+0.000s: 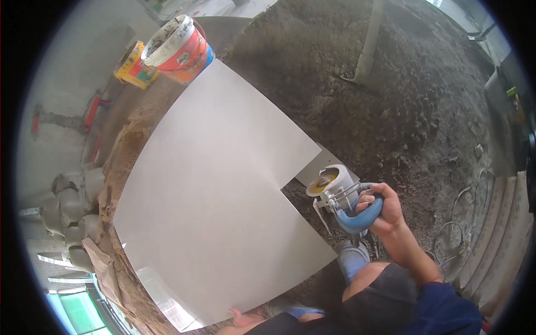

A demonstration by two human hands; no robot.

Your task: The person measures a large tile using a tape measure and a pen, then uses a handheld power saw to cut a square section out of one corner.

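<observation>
A handheld tile saw (341, 195) with a round yellow-hubbed blade and a blue handle is in my right hand (385, 209), fingers wrapped round the grip. The saw is beside the right edge of a large, glossy off-white tile (218, 167). That edge has a rectangular notch, and a smaller pale piece (318, 159) shows behind the saw. At the tile's near edge, my left hand (245, 318) touches the rim with its thumb stretched out. Its other fingers are mostly hidden. I cannot tell whether the blade is spinning.
Two used buckets, one red and white (181, 53) and one yellow (137, 67), stand beyond the tile. Rough dark mortar (424, 95) covers the floor, crossed by a pipe (368, 44). Filled bags (72, 212) lie left; a cable (460, 223) and boards (497, 234) lie right.
</observation>
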